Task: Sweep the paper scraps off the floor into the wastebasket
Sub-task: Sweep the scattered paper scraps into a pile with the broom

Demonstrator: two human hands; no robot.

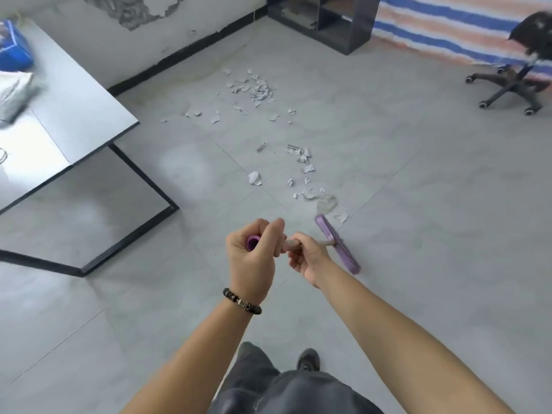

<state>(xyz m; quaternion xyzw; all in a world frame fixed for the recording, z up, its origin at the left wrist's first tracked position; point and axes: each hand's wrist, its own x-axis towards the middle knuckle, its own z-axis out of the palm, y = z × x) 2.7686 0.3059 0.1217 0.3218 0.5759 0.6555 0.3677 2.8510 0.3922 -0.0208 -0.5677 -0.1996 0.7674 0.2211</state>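
Observation:
I hold a broom with a purple head (337, 243) that rests on the grey tiled floor just in front of me. My left hand (252, 258) grips the purple top end of the handle. My right hand (307, 256) grips the handle lower down, close to the head. White paper scraps (301, 174) lie in a loose trail beyond the broom head, and a denser patch of scraps (257, 89) lies farther off near the wall. No wastebasket is in view.
A white table (74, 94) on a black frame stands at the left, with a blue bag (15, 46) on it. A black shelf unit (328, 22) stands at the far wall. A black office chair (516, 82) is at the right. My feet show at the bottom.

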